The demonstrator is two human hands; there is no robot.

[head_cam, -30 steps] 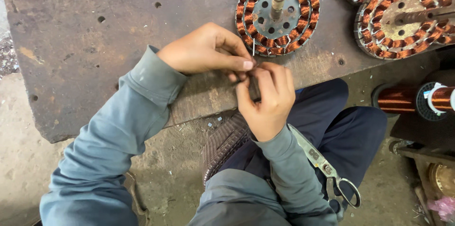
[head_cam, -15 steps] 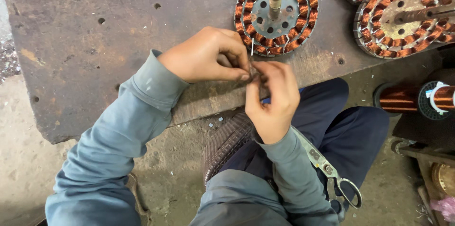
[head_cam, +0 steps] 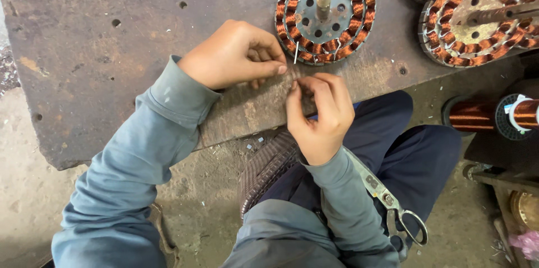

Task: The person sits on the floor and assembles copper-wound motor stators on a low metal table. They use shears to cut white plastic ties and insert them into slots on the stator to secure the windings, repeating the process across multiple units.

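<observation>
A round motor stator [head_cam: 325,12] wound with copper coils lies on a worn dark wooden board [head_cam: 112,43], a metal shaft standing up at its centre. My left hand [head_cam: 236,57] rests on the board just left of the stator's near rim, fingers pinched on a thin wire end [head_cam: 296,53] that sticks up from the coils. My right hand [head_cam: 320,116] is right below it at the board's near edge, fingertips pinched on the same fine wire. Both sleeves are grey-blue.
Two more wound stators [head_cam: 483,15] lie at the board's far right. A spool of copper wire [head_cam: 494,113] sits to the right. Scissors [head_cam: 393,203] rest on my lap over dark blue trousers. A woven seat [head_cam: 264,172] and concrete floor [head_cam: 33,200] are below.
Both hands have shifted slightly up toward the stator's near rim, and the fingertips have drawn apart a little, showing the short wire end between them.
</observation>
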